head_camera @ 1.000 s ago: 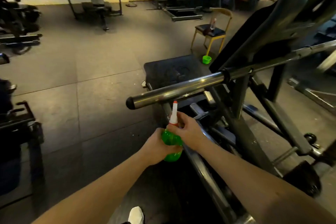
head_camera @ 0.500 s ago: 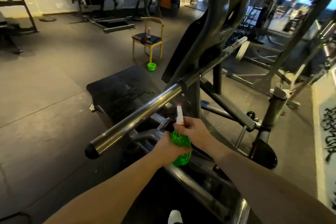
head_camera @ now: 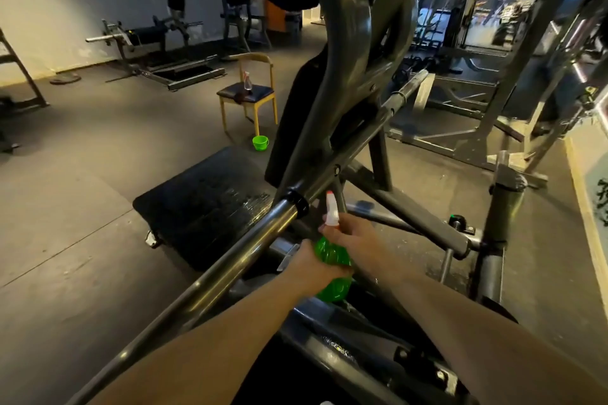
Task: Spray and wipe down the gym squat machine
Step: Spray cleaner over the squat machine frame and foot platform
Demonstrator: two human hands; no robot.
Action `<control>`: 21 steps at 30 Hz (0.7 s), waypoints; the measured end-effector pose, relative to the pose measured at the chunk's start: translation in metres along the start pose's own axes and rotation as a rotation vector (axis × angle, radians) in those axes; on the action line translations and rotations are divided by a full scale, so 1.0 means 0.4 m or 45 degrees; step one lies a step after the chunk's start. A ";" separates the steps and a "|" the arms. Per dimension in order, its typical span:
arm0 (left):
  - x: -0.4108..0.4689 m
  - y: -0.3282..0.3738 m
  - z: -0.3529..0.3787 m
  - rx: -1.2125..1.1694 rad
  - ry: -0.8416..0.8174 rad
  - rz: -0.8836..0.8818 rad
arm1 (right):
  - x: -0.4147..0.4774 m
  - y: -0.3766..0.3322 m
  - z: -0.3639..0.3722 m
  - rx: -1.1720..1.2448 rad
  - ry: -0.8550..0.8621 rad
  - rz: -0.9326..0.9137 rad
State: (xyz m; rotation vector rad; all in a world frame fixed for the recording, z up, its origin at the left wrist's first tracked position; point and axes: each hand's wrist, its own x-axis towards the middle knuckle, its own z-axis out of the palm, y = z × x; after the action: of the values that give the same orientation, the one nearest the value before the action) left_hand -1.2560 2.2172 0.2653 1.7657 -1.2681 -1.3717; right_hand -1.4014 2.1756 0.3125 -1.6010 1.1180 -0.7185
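Both our hands clamp the green bottle (head_camera: 330,253): the left hand (head_camera: 312,270) wraps its body from below, the right hand (head_camera: 353,235) curls round the neck under the white nozzle (head_camera: 331,207), just beside the bar (head_camera: 243,250) of the machine (head_camera: 348,52). Within the last second our gaze has swung from the bar's capped end, now cut off, up toward the frame, grip unchanged. We judge spraying is moving along the machine and wiping has not begun. The trigger finger is hidden, and no mist shows. Beyond lie the footplate (head_camera: 204,204), a bucket (head_camera: 260,143) and a chair (head_camera: 263,93) bearing a second bottle (head_camera: 247,81). Whether the dark shape beside it is a cloth we cannot tell.
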 end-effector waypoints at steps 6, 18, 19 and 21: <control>0.112 0.078 0.049 0.016 -0.132 -0.057 | 0.106 0.046 -0.106 0.034 -0.080 0.047; 0.200 -0.048 0.112 0.080 -0.221 -0.409 | 0.164 0.279 -0.076 -0.162 -0.372 0.284; 0.201 -0.049 0.119 0.064 -0.203 -0.391 | 0.161 0.270 -0.075 -0.202 -0.387 0.265; 0.206 -0.040 0.127 0.009 -0.184 -0.365 | 0.169 0.259 -0.086 -0.261 -0.418 0.194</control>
State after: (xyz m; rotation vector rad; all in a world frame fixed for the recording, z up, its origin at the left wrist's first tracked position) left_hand -1.2963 2.1543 0.2017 1.9399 -1.1239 -1.6818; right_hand -1.4370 2.0941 0.2200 -1.7089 1.0804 -0.2341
